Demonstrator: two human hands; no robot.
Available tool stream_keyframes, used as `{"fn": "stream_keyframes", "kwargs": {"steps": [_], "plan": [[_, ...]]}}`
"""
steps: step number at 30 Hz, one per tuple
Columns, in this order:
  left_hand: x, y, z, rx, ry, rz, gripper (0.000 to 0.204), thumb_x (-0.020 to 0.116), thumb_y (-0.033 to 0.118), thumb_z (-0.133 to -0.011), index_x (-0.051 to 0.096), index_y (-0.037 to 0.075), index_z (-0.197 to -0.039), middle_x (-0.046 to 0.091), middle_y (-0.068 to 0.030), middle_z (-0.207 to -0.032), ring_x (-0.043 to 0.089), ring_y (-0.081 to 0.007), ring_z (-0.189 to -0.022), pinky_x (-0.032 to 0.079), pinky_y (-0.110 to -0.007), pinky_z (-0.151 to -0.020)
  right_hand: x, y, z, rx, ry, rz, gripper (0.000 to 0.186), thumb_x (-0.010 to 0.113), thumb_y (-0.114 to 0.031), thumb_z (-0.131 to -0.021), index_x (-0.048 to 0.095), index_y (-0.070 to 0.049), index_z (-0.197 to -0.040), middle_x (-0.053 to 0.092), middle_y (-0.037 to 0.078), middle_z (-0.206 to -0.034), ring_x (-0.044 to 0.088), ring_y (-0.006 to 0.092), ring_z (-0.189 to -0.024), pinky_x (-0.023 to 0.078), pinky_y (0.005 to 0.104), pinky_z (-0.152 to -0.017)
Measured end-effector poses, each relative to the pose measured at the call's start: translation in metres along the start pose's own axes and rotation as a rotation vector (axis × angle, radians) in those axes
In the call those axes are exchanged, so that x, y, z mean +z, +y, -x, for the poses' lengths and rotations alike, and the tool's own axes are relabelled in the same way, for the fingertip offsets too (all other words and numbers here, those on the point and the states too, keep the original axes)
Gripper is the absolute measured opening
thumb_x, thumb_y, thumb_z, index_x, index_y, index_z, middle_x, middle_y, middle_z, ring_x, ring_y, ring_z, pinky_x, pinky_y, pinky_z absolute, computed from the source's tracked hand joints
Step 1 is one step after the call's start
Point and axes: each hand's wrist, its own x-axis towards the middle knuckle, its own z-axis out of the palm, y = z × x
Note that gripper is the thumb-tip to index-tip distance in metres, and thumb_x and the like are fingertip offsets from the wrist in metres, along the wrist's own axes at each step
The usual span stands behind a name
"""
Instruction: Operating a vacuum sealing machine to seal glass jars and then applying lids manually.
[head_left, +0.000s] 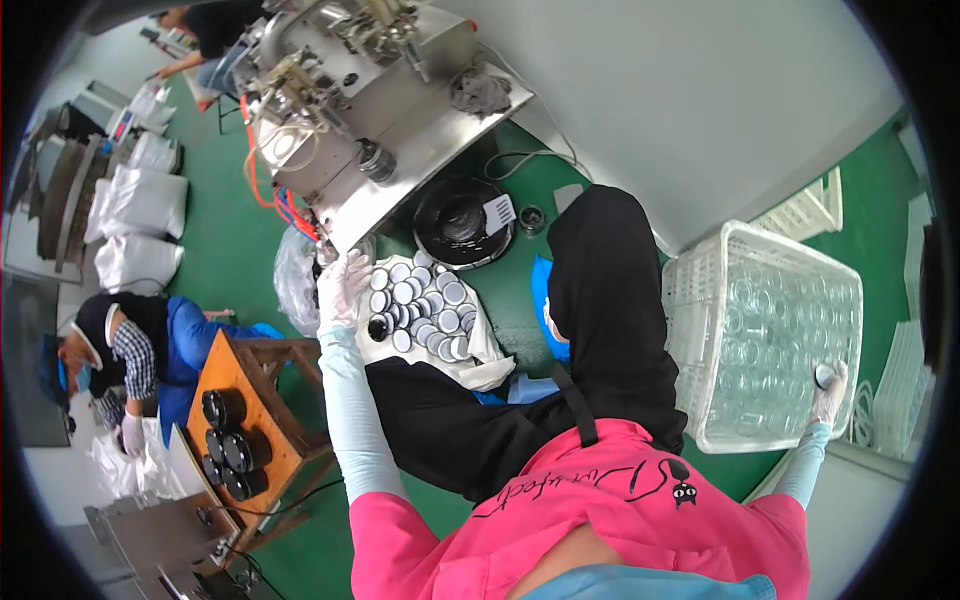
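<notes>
My left hand point(343, 287), in a pale glove, is over the near left edge of a white sack of lids, just below the corner of the steel bench. Its fingers look spread, and I see nothing in them. Many round lids point(425, 310) with pale inner faces and dark rims are heaped on the sack point(487, 372). Far to the right, my gloved right hand point(828, 400) pinches a round lid point(824, 376) above the clear glass jars point(765, 320). The jars stand in rows in a white plastic crate point(705, 425).
A steel bench point(385, 205) carries a filling machine point(310, 85), a dark jar point(375, 160) and a grey rag point(482, 92). A black basin point(462, 225) sits on the green floor. At left, a co-worker point(135, 360) sits by a wooden table point(245, 375) with black-lidded jars point(240, 450).
</notes>
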Motion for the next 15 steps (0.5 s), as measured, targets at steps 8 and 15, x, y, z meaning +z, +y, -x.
{"fn": "stream_keyframes", "kwargs": {"steps": [8, 15], "plan": [[-0.001, 0.006, 0.016, 0.062, 0.066, -0.049, 0.026, 0.066, 0.022, -0.084, 0.064, 0.001, -0.099, 0.067, -0.0108, -0.089, 0.065, -0.0200, -0.075, 0.052, -0.029, -0.069, 0.051, 0.068, -0.024, 0.143, -0.163, 1.088, 0.059, 0.070, -0.018, -0.081, 0.044, 0.006, -0.128, 0.056, 0.017, -0.118, 0.053, 0.0270, -0.108, 0.042, 0.0351, -0.093], [0.005, 0.014, 0.016, 0.078, 0.083, -0.056, 0.029, 0.064, 0.019, -0.086, 0.060, -0.002, -0.106, 0.066, -0.0123, -0.091, 0.065, -0.0225, -0.079, 0.053, -0.031, -0.071, 0.097, 0.140, -0.003, 0.476, -0.373, 1.046, 0.066, 0.074, -0.018, -0.078, 0.042, 0.008, -0.130, 0.053, 0.021, -0.124, 0.051, 0.0247, -0.114, 0.039, 0.0352, -0.096]]}}
